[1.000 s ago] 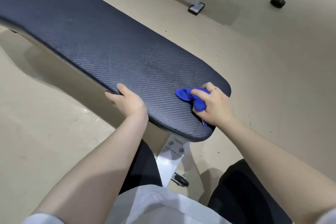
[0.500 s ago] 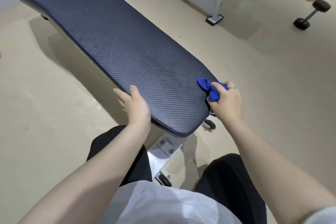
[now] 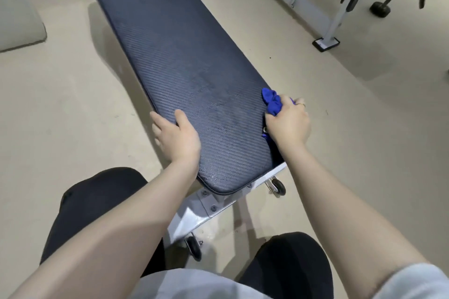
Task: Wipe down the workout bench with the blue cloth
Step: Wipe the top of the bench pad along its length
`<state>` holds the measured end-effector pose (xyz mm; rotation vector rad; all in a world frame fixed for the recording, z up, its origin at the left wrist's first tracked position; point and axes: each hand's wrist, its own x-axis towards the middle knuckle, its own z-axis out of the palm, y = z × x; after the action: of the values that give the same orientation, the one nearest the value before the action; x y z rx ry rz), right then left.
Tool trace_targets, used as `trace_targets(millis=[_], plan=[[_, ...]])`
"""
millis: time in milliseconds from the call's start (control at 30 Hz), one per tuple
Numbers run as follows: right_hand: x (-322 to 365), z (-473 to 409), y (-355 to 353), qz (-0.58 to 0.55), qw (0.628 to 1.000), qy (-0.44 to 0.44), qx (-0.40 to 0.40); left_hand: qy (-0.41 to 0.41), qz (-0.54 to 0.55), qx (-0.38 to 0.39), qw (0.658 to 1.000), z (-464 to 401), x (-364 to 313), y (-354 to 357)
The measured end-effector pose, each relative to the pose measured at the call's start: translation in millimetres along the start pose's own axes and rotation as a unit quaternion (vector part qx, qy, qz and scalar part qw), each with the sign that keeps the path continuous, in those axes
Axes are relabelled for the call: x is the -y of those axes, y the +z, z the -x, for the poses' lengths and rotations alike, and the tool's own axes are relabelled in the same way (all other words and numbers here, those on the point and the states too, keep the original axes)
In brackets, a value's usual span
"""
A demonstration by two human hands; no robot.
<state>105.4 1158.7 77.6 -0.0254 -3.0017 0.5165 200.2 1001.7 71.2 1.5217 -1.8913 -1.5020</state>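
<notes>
Two hands working: left hand gripping workout bench edge, right hand clutching bunched blue cloth at right edge, risking slipping off, missing pad centre.

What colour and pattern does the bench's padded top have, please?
Dark navy with a fine woven, carbon-fibre-like texture on the bench pad; head view.
</notes>
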Motion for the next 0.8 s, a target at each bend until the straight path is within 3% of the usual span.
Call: trace_targets(millis=[167,333,400,467,533,600,667,800], plan=[[28,3,18,0.007,0.977,-0.208,0.042,0.012,0.021,-0.004,1.0,-3,4,1],[46,-51,28,-0.016,0.997,-0.073,0.0,0.022,0.041,-0.001,0.999,-7,8,2],[61,-49,28,-0.023,0.997,-0.075,0.013,0.024,0.042,-0.001,0.999,-6,7,2],[79,-24,28,-0.025,0.986,-0.154,0.061,0.025,0.049,0.001,0.998,-8,8,2],[92,13,33,-0.039,0.954,-0.283,0.091,0.029,0.06,0.01,0.998,-9,8,1],[98,25,35,-0.069,0.929,-0.349,0.101,0.038,0.066,0.023,0.997,-6,8,1],[100,-1,43,-0.041,0.94,-0.326,0.089,0.025,0.091,0.024,0.995,-6,9,1],[107,-49,50,-0.015,0.987,-0.15,0.046,0.004,0.127,0.032,0.991,-8,11,2]])
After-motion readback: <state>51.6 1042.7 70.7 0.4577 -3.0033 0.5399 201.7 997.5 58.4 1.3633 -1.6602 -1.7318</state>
